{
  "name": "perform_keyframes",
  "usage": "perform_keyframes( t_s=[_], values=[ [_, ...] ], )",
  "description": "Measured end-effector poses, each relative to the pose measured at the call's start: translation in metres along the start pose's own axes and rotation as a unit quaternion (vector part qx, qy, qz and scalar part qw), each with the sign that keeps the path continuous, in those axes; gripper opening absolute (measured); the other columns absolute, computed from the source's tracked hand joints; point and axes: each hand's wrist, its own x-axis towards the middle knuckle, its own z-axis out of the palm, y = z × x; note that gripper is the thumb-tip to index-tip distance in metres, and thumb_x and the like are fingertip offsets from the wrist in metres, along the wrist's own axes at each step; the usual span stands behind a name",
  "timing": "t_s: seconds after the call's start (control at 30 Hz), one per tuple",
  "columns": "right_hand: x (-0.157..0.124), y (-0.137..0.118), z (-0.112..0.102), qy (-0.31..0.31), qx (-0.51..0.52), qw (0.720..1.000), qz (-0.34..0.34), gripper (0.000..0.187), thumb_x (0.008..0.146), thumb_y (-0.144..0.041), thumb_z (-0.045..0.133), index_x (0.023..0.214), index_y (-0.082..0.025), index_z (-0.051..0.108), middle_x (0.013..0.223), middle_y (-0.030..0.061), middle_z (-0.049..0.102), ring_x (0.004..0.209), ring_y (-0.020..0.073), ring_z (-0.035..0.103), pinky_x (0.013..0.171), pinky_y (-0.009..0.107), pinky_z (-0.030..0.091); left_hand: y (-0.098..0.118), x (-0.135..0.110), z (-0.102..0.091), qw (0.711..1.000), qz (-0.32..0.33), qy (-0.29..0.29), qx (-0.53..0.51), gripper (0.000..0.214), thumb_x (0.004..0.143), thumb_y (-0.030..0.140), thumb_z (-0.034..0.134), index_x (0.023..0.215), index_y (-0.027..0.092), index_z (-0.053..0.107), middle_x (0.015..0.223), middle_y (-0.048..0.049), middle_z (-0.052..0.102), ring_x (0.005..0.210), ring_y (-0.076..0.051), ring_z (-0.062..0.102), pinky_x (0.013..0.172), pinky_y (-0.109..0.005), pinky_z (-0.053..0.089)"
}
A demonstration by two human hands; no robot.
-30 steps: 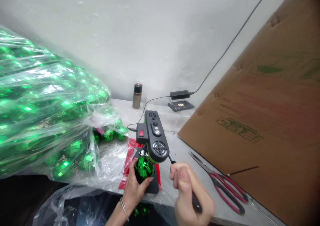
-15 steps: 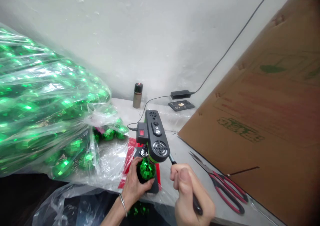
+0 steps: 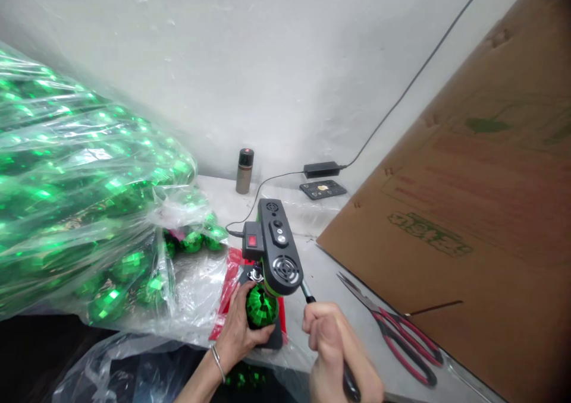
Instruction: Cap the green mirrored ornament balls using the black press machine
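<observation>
A shiny green faceted bauble [image 3: 262, 307] sits in the grip of my left hand [image 3: 239, 326], thumb in front and fingers round its far side. It is under the front end of a black bench machine [image 3: 280, 242] with a red switch. My right hand [image 3: 332, 346] is wrapped round the black lever handle [image 3: 351, 385], whose metal rod joins the machine. The machine's dark base rests on a red sheet [image 3: 223, 318], partly hidden by my left hand.
A clear bag of green baubles [image 3: 89, 183] fills the left. Large scissors [image 3: 397, 337] lie at right beside a cardboard box [image 3: 446, 201]. Behind the machine are a small bottle [image 3: 244, 172], a power adapter [image 3: 322, 169] and a dark phone [image 3: 322, 189].
The bauble has turned a little in my left hand and sits slightly lower. My right hand stays on the lever, a touch lower in view.
</observation>
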Motion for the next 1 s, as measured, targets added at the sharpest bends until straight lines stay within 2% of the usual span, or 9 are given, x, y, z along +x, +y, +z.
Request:
perform_keyframes(
  t_s=[0.17,0.37,0.67,0.87,1.0],
  values=[
    [-0.014,0.007,0.005,0.043,-0.003,0.999,-0.012,0.039,0.108,-0.007,0.050,0.072,-0.022,0.050,0.065,-0.0026,0.052,0.054,0.0101,0.050,0.054,0.028,0.035,0.001,-0.001,-0.001,1.000,0.006,-0.005,0.000,0.083,0.065,0.030,0.091,0.142,0.022,0.062,0.143,-0.0183,0.070,0.140,-0.045,0.064,0.126,-0.067,0.046],
    [-0.022,0.016,0.008,0.057,0.006,0.998,-0.025,0.040,0.110,-0.012,0.049,0.072,-0.022,0.048,0.067,-0.0036,0.052,0.056,0.0093,0.050,0.056,0.027,0.037,0.001,-0.001,-0.001,1.000,0.005,-0.015,0.009,0.083,0.067,0.031,0.090,0.144,0.020,0.060,0.147,-0.0213,0.068,0.143,-0.046,0.063,0.127,-0.069,0.045],
    [-0.028,0.019,0.004,0.028,-0.009,1.000,-0.005,0.039,0.115,-0.021,0.048,0.076,-0.023,0.049,0.072,-0.0037,0.055,0.057,0.0091,0.050,0.056,0.025,0.037,0.000,-0.003,0.000,1.000,0.009,-0.015,0.025,0.082,0.070,0.031,0.088,0.146,0.017,0.060,0.147,-0.0215,0.068,0.143,-0.046,0.063,0.126,-0.067,0.047],
    [-0.031,0.023,0.002,0.027,-0.016,0.999,-0.017,0.040,0.115,-0.020,0.047,0.075,-0.022,0.050,0.073,-0.0041,0.056,0.061,0.0092,0.052,0.067,0.026,0.044,0.001,-0.002,-0.001,0.996,0.003,-0.034,0.076,0.085,0.069,0.028,0.088,0.149,0.018,0.058,0.149,-0.0188,0.068,0.144,-0.043,0.063,0.126,-0.067,0.048],
    [-0.032,0.025,0.002,0.024,-0.012,1.000,-0.013,0.038,0.114,-0.020,0.047,0.077,-0.023,0.052,0.073,-0.0039,0.058,0.061,0.0104,0.054,0.067,0.028,0.045,0.001,-0.001,-0.001,0.996,0.007,-0.031,0.085,0.084,0.070,0.029,0.088,0.148,0.017,0.059,0.149,-0.0198,0.068,0.143,-0.044,0.064,0.125,-0.067,0.049]
  ],
)
